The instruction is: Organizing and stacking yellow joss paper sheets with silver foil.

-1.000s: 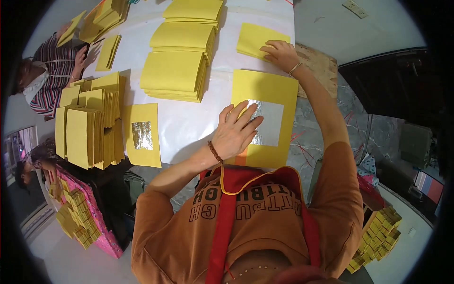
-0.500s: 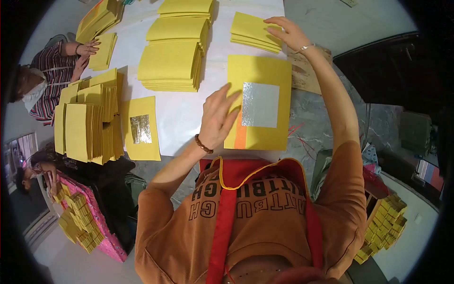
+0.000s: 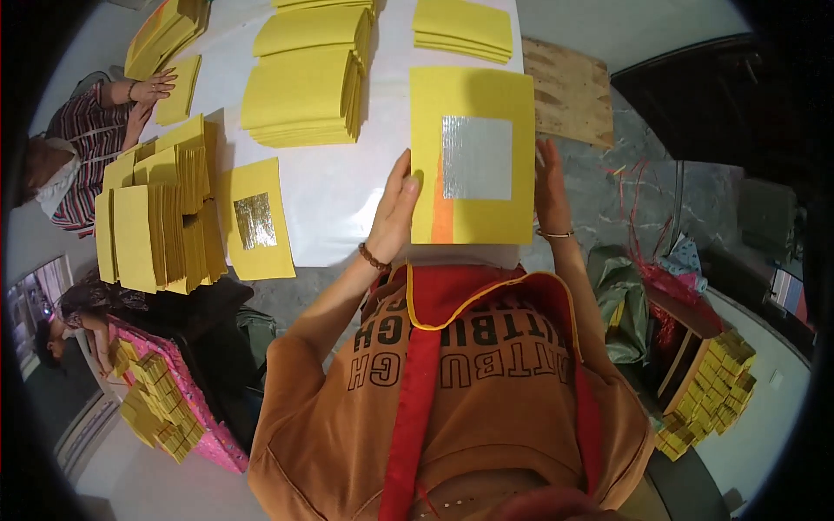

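A yellow rectangular sheet [image 3: 472, 95], with a shiny silver square and an orange strip showing on it, lies between my hands at the table's near right. My left hand [image 3: 393, 213] grips its left edge, thumb near the face and the other fingers partly hidden. On the opposite side, my right hand [image 3: 553, 191] holds the right edge, its fingers pointing up and partly behind the sheet. Whether it is one sheet or several stacked is hidden. To the left, a similar yellow sheet [image 3: 261, 187] with a silver square lies flat.
A small yellow pile [image 3: 462, 30] sits at the far right. Taller yellow stacks [image 3: 300, 91] fill the middle, and upright bundles [image 3: 161, 226] stand on the left. A co-worker's hand [image 3: 155, 87] rests on yellow pieces. A wooden board [image 3: 569, 91] lies beyond the table's right side.
My right hand has left the far yellow pile and come down to the sheet's right edge. My left hand has moved from over the sheet to its left edge.
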The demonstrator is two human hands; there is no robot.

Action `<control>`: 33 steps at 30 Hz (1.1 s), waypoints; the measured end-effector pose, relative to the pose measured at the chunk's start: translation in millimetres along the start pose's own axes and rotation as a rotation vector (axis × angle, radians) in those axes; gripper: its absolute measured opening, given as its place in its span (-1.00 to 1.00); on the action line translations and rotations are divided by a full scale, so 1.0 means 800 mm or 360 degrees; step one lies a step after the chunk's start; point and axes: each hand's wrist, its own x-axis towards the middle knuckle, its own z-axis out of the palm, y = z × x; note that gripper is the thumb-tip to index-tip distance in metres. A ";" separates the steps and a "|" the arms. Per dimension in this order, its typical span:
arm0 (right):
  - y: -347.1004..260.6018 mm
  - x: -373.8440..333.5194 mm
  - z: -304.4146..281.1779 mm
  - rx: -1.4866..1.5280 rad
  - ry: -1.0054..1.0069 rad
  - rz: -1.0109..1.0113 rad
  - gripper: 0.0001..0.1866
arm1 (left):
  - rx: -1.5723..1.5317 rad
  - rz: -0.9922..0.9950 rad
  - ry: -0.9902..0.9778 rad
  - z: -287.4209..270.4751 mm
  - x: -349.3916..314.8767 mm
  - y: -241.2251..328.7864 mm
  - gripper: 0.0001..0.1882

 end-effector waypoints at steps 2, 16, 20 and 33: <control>-0.023 -0.012 0.011 -0.0282 -0.0013 -0.0123 -0.38 | 0.0043 -0.0009 0.0022 -0.005 -0.001 0.000 -0.31; -0.063 -0.031 0.043 -0.1848 -0.0538 -0.0687 -0.69 | 0.1711 0.1148 -0.0489 -0.020 -0.021 0.040 -0.50; -0.063 -0.032 0.040 -0.1538 -0.0585 -0.0580 -0.66 | 0.1592 0.1109 -0.0586 -0.024 -0.011 0.046 -0.58; -0.051 -0.027 0.032 -0.1105 -0.0575 -0.0406 -0.30 | 0.1051 0.0584 -0.0728 -0.024 0.013 0.061 -0.84</control>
